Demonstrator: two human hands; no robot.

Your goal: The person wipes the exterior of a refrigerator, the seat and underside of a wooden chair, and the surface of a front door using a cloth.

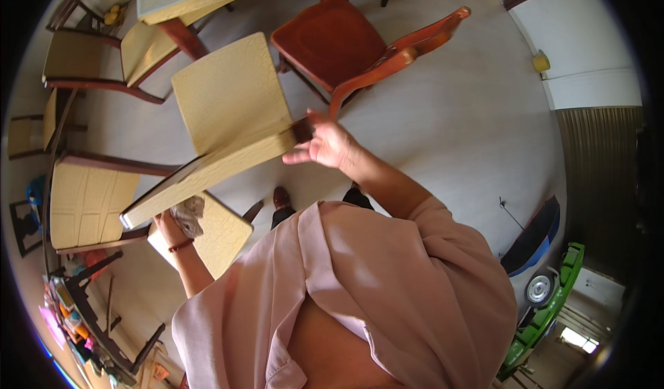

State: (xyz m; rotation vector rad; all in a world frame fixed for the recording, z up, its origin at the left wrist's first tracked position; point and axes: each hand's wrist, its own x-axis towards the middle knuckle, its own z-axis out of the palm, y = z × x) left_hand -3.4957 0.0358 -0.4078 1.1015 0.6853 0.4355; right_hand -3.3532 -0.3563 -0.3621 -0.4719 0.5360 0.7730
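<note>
A chair with a cream crackle-patterned seat (pixel 231 91) stands before me, its padded backrest (pixel 212 174) running slantwise towards me. At the lower left end of the backrest is my left hand (pixel 171 225), partly hidden behind it, with a grey-brown cloth (pixel 188 215) bunched at it. Whether its fingers close on the cloth or on the chair cannot be told. My right hand (pixel 329 142) is at the other end of the backrest, by the dark wooden edge, fingers spread; contact is unclear. Below the left forearm lies another cream seat (pixel 220 233).
A red-brown wooden chair (pixel 332 41) stands ahead, near a cream-edged table (pixel 207 0). More cream chairs (pixel 93 202) are at the left. A cluttered dark rack (pixel 93 332) is at the lower left. An umbrella (pixel 534 238) and a green wheeled cart (pixel 550 306) are at the right.
</note>
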